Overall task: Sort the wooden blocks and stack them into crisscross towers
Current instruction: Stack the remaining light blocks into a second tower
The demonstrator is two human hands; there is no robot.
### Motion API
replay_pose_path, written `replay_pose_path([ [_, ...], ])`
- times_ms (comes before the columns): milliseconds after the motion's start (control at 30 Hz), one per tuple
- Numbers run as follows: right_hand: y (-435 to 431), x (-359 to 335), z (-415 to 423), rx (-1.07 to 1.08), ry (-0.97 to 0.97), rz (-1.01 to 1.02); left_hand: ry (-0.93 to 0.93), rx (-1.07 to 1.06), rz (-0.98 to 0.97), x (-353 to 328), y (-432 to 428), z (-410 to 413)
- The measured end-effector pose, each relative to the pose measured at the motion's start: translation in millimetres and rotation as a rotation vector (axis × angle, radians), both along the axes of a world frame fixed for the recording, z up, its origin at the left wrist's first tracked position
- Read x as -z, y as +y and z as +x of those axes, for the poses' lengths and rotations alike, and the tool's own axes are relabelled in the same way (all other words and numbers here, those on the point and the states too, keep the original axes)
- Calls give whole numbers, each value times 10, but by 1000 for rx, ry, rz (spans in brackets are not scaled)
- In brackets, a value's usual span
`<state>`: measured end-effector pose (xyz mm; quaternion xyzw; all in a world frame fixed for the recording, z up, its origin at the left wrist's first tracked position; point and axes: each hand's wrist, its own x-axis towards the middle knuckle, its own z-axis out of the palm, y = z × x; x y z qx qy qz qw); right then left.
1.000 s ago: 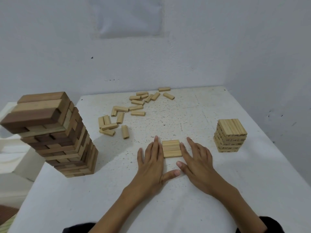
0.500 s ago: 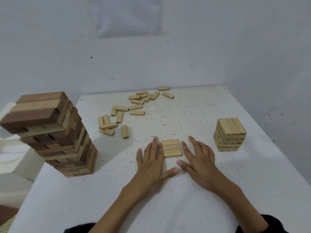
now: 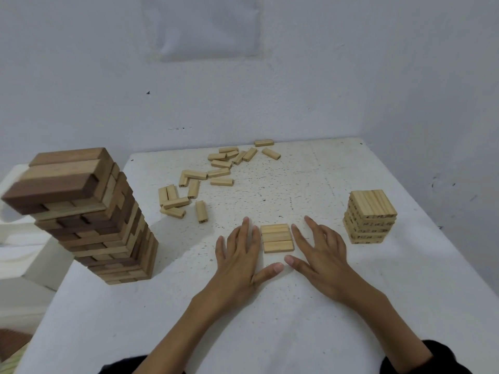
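Note:
Three small pale blocks [image 3: 277,238] lie side by side as one flat row on the white table [image 3: 270,306]. My left hand [image 3: 240,255] rests flat against the row's left side, fingers spread. My right hand [image 3: 321,255] lies flat at its right side, fingers apart, holding nothing. The thumbs almost meet in front of the row. Several loose small blocks [image 3: 194,184] are scattered at the back centre. A short crisscross tower of small pale blocks [image 3: 370,215] stands at the right. A tall tower of large light and dark blocks [image 3: 89,220] stands at the left.
White walls close the back and right sides of the table. A white piece of furniture [image 3: 19,252] sits beyond the table's left edge. The tall tower leans a little and stands near the left edge.
Both hands stay flat beside the row of three blocks; the right hand's fingers have spread slightly. The blocks have not moved.

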<state>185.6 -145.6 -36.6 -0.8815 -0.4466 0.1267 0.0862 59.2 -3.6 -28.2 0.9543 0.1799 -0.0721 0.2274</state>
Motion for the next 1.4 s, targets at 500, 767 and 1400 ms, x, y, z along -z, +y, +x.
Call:
replay_pose_path([
  [500,45,-53,288,-41,203,217,-128,-34,-49,-19,268,86],
  [767,142,-27,440,-115,240,340,-363,-5,-113,51,413,224],
  [1400,-338,-980,710,-185,72,564,-758,173,17,-807,125,633],
])
